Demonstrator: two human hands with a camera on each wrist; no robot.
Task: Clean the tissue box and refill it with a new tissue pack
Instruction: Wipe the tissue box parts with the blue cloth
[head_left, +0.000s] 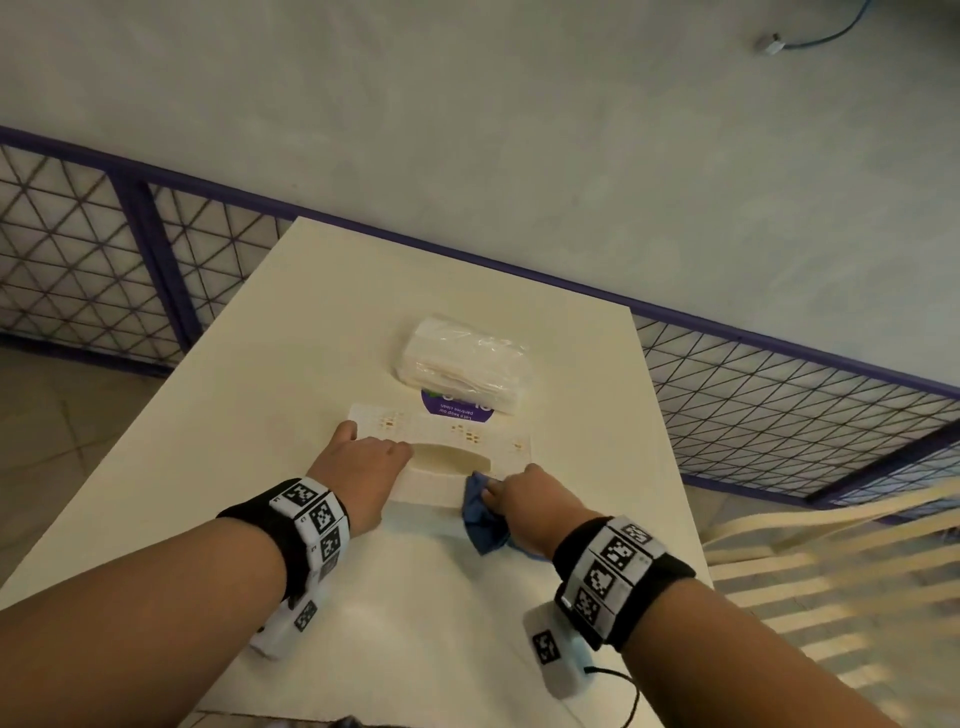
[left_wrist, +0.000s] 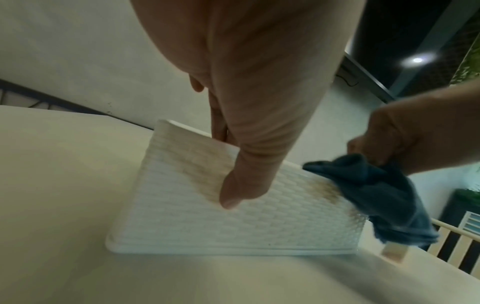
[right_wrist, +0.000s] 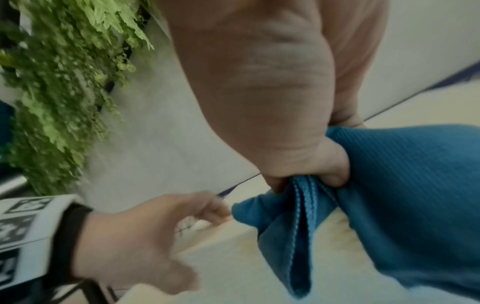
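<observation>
A white woven-pattern tissue box with brownish stains and an oval top opening stands on the white table. My left hand grips its left end, thumb on the near side and fingers over the top. My right hand grips a bunched blue cloth and presses it against the box's right near corner, over a stain. The cloth hangs from my curled right fingers. A new tissue pack in clear wrap lies just behind the box.
A purple round sticker shows on the table between pack and box. A purple-framed mesh fence runs behind the table. A slatted cream chair stands at the right. Green foliage appears in the right wrist view.
</observation>
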